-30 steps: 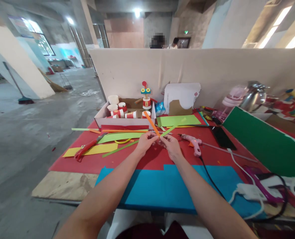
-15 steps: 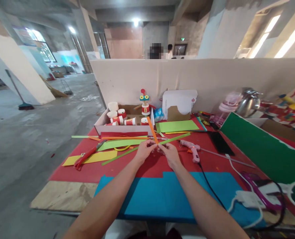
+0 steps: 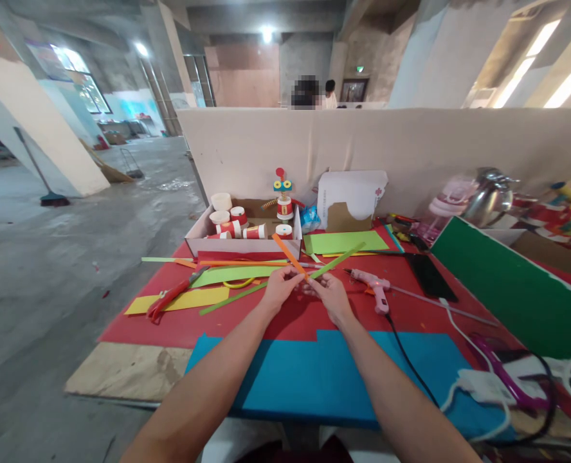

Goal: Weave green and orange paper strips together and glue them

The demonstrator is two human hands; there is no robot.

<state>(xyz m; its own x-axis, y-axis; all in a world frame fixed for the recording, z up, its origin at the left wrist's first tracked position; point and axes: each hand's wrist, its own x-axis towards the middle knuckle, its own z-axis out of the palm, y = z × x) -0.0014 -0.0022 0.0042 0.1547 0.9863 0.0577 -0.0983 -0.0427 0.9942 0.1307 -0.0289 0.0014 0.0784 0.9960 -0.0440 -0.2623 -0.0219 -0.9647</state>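
Note:
Both hands meet above the red sheet, fingertips pinched together where two narrow paper strips join. My left hand (image 3: 281, 290) is closed at the foot of the orange paper strip (image 3: 287, 252), which slants up and left. Closed beside it, my right hand (image 3: 332, 297) grips the same joint. The green paper strip (image 3: 342, 257) sticks out up and right past my right hand, and its other part reaches down and left behind my left hand. The fingers hide how the strips meet. To the right lies a pink hot glue gun (image 3: 375, 286).
Red-handled scissors (image 3: 170, 299) lie left on yellow and green paper. Behind stands a box (image 3: 242, 248) of paper cups with a cup robot figure (image 3: 284, 206). A phone (image 3: 430, 276), green board (image 3: 512, 289), white cable and power strip (image 3: 483, 386) are right; blue paper (image 3: 285, 379) lies in front.
The orange strip has tipped further to the left. The green strip's right part now points up more steeply. My hands stay pinched together in nearly the same place.

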